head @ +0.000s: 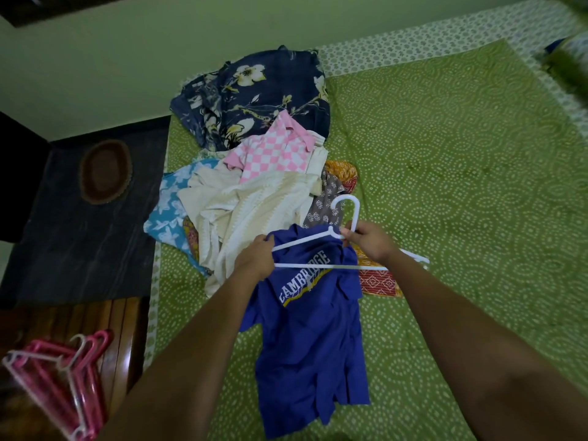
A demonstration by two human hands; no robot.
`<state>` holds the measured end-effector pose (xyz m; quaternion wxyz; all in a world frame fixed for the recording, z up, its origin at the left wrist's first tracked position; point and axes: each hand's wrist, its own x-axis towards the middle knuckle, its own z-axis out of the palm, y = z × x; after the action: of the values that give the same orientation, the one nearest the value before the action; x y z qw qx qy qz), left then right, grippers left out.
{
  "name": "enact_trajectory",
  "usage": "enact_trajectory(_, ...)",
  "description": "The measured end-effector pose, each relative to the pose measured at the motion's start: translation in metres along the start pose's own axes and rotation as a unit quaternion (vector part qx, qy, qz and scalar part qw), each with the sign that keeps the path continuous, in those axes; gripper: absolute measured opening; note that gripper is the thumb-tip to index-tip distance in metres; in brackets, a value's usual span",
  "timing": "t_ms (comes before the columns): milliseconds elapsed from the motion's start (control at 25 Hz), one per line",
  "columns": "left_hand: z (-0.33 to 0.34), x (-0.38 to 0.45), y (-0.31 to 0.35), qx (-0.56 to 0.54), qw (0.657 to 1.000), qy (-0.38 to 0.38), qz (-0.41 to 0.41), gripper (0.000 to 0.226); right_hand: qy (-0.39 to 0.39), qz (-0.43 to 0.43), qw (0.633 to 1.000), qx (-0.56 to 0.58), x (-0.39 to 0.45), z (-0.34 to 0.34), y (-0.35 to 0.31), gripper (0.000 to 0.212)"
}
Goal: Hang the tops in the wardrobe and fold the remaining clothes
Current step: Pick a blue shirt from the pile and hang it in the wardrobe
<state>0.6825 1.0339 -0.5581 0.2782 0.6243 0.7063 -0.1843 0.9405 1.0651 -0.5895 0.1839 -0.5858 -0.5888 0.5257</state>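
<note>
Head camera view, looking down on a bed with a green dotted bedspread (461,186). A heap of clothes (254,160) lies toward the far left of it: a navy floral garment (254,93) farthest away, then a pink-and-white checked top (273,151), a cream top (254,208) and a light blue floral piece (168,211) at the left edge. Nearer, a blue T-shirt (311,338) printed "CAMBRIDGE" hangs from both hands above the bedspread. A white plastic hanger (321,266) lies across the shirt's top. The left hand (254,259) grips the shirt's neck edge at the hanger's left end; the right hand (369,241) pinches the hanger just under its hook. Pink hangers (63,380) rest in a bunch on a wooden surface (124,329) at the lower left.
</note>
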Motion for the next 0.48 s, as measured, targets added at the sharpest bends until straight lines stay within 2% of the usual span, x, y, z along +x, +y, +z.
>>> enact_trajectory(200, -0.017, -0.029, 0.038, -0.148, 0.985, -0.003, 0.091, 0.061, -0.024, -0.019, 0.999, -0.041, 0.002, 0.034, -0.032, 0.028)
enact_trajectory(240, -0.02, -0.032, 0.036, -0.132, 0.985, 0.012, 0.106, 0.059, -0.028, -0.02, 0.999, -0.035, -0.001, 0.038, -0.037, 0.026)
enact_trajectory(360, -0.028, -0.027, 0.002, 0.024, 0.994, 0.041, 0.096, 0.053, -0.028, -0.01, 0.999, 0.036, -0.007, 0.037, -0.039, 0.03)
enact_trajectory(400, -0.027, -0.026, -0.008, 0.039, 0.994, 0.032, 0.097, 0.049, -0.022, -0.003, 0.998, 0.066, -0.01, 0.034, -0.036, 0.03)
enact_trajectory(480, -0.022, -0.026, -0.009, -0.037, 0.994, 0.021, 0.103, 0.036, 0.014, -0.006, 0.995, 0.097, -0.019, 0.033, -0.033, 0.022)
